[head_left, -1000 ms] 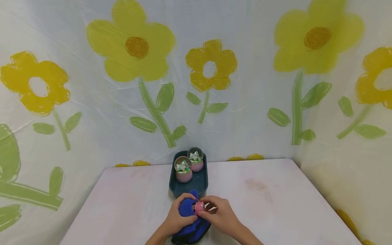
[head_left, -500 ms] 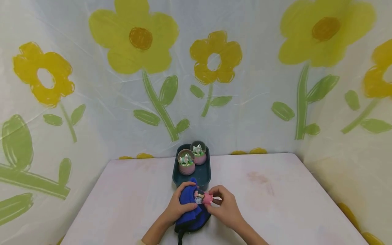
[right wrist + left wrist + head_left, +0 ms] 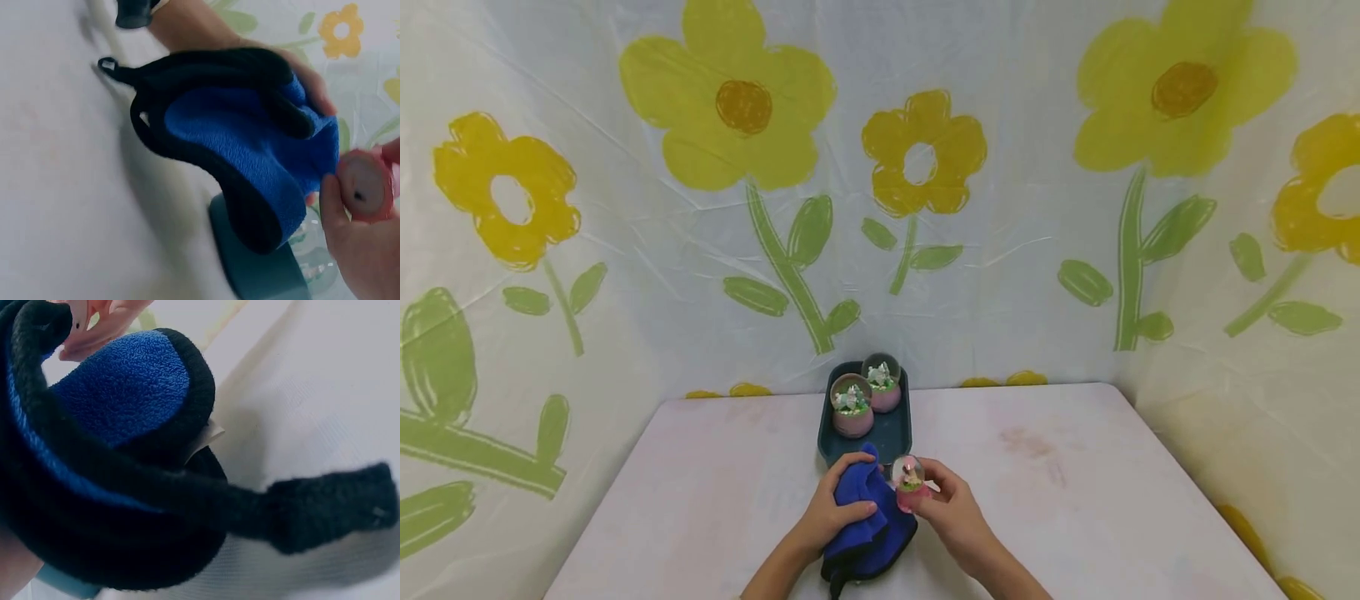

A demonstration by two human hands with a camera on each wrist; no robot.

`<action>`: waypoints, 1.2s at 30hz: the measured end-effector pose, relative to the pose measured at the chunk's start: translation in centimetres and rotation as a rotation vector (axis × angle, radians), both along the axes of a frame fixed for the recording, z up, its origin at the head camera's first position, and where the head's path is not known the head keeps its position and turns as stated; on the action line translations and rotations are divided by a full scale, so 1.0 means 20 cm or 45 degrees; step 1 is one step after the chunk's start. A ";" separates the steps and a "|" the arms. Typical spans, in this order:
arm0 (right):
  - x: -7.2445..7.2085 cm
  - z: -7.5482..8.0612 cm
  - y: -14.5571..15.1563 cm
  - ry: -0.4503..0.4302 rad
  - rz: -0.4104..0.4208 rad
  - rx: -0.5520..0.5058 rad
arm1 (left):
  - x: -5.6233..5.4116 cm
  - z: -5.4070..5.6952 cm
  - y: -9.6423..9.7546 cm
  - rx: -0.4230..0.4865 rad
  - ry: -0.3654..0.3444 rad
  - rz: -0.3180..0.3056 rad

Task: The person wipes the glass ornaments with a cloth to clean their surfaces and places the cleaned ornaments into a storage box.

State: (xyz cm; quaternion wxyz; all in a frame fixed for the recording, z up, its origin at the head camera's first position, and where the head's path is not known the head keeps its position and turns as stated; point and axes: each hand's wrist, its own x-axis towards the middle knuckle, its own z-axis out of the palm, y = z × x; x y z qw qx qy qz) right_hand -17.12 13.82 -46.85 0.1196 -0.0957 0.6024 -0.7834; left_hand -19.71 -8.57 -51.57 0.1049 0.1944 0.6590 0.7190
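In the head view my left hand [image 3: 827, 521] grips a bunched blue cloth [image 3: 861, 492] with black edging and a black hanging loop. Just right of the cloth, my right hand [image 3: 955, 512] pinches a small snow globe [image 3: 910, 492] by its pink base, its clear dome up. Seen from the right wrist, the round underside of the globe's base [image 3: 364, 187] faces the camera, its edge right at the cloth [image 3: 244, 134]. The left wrist view is mostly filled by cloth [image 3: 128, 387], with the right fingers [image 3: 103, 331] behind it.
A dark teal tray [image 3: 891, 433] stands just beyond the hands. Inside it are two larger snow globes, one at front left [image 3: 853, 417] and one at back right [image 3: 883, 392], both on pink bases. Under everything lies a pale tabletop [image 3: 1030, 500], backed by a flower-printed curtain [image 3: 1000, 292].
The small snow globe has come out from the cloth's folds to the right. It has turned from lying sideways to dome up, while the left hand keeps its hold on the cloth.
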 end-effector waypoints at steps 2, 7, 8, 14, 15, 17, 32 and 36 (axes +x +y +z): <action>0.00 -0.01 0.00 -0.033 0.052 -0.022 | 0.00 0.00 -0.01 -0.019 -0.004 0.000; -0.02 0.01 0.00 0.027 0.059 -0.014 | -0.03 0.01 -0.01 -0.038 0.009 -0.006; -0.02 0.01 0.00 0.054 0.042 0.003 | -0.04 0.01 -0.01 -0.038 0.018 -0.005; -0.03 0.03 0.03 0.267 -0.078 0.242 | -0.05 0.02 0.00 -0.016 0.028 -0.027; -0.03 0.02 0.03 0.311 -0.094 0.291 | -0.05 0.02 0.00 -0.006 0.018 -0.038; -0.02 0.00 0.03 0.401 -0.120 0.361 | -0.04 0.01 0.00 0.014 0.000 -0.055; -0.04 -0.07 -0.05 0.547 -0.072 0.396 | -0.04 0.08 0.00 0.069 -0.079 -0.163; -0.03 -0.10 -0.08 0.423 -0.030 0.274 | -0.01 0.07 0.04 -0.017 -0.071 -0.148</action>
